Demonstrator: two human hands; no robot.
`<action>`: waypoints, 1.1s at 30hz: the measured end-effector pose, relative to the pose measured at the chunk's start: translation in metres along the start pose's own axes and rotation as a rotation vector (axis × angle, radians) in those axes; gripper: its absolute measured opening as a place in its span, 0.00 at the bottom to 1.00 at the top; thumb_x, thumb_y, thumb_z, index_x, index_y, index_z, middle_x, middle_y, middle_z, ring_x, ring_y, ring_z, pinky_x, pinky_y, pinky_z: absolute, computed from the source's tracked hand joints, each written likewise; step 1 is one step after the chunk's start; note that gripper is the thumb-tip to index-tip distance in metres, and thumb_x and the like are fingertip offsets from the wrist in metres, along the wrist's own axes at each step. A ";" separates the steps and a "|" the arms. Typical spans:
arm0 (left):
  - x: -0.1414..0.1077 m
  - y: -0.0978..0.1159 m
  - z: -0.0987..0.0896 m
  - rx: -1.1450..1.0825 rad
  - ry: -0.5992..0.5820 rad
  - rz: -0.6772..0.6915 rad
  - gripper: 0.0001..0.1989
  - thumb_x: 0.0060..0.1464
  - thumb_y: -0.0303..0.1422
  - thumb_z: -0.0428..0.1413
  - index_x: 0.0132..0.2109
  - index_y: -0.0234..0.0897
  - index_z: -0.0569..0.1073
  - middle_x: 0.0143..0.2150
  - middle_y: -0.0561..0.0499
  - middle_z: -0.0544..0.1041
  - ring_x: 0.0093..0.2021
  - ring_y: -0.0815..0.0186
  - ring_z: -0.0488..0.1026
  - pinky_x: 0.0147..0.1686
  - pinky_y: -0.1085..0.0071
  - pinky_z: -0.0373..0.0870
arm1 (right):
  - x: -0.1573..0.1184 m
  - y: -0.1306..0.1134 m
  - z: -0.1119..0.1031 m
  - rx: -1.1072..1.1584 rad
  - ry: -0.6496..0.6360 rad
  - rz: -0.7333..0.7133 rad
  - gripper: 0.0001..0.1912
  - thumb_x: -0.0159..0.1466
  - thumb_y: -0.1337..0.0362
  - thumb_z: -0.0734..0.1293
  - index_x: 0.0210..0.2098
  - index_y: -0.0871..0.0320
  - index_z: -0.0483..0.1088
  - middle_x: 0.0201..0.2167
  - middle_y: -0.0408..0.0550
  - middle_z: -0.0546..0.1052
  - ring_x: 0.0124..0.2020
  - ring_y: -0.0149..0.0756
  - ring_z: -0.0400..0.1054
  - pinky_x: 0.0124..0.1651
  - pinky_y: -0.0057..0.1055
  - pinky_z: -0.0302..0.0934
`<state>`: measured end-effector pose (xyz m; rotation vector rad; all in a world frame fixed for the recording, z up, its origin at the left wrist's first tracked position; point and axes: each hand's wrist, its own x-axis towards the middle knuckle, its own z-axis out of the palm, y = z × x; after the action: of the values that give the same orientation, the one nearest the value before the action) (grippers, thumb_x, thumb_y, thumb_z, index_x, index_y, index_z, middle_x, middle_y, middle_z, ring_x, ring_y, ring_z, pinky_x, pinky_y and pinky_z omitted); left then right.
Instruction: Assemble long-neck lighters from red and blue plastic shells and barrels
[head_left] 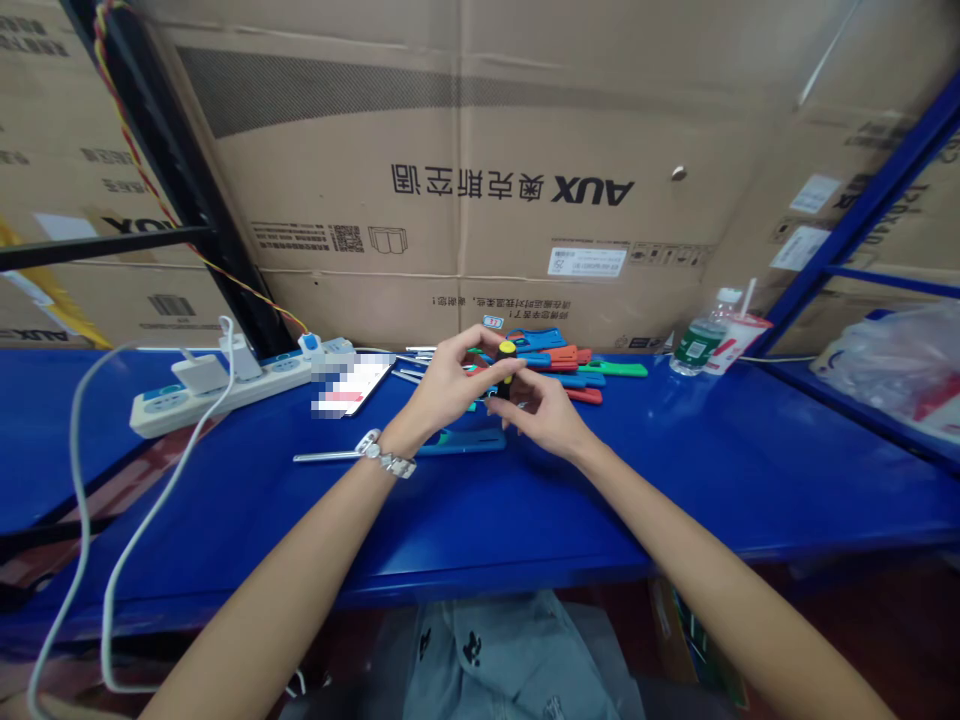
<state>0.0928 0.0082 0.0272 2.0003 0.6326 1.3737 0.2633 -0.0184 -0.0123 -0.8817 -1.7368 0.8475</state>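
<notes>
Above the blue table, both hands come together on a small black object with a yellow round end [507, 350]; its kind I cannot make out. My left hand [461, 375], a silver watch [385, 455] at its wrist, grips it from the left with the fingers closed. From the right, my right hand [551, 412] pinches its lower part. Below them lies a long-nosed lighter with a blue handle [469, 441], its metal tube pointing left and partly hidden by my left wrist. Behind the hands is a pile of similar lighters [592, 367] with blue, red and green handles.
A phone [364, 382] lies left of the pile, beside a white power strip [247, 388] with plugs and loose cables. At right stand a water bottle [701, 335] and a cup with a straw [739, 340]. Large cardboard boxes [480, 100] wall off the back.
</notes>
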 end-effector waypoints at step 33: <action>0.000 -0.002 0.004 0.087 0.080 0.035 0.16 0.58 0.43 0.65 0.46 0.40 0.73 0.47 0.46 0.78 0.45 0.63 0.75 0.43 0.66 0.73 | 0.002 0.003 0.000 0.019 0.097 0.013 0.24 0.57 0.42 0.76 0.32 0.54 0.68 0.27 0.45 0.78 0.25 0.38 0.73 0.27 0.34 0.67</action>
<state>0.0966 0.0091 0.0244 2.0412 0.7077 1.4767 0.2636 -0.0153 -0.0135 -0.9070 -1.6384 0.8155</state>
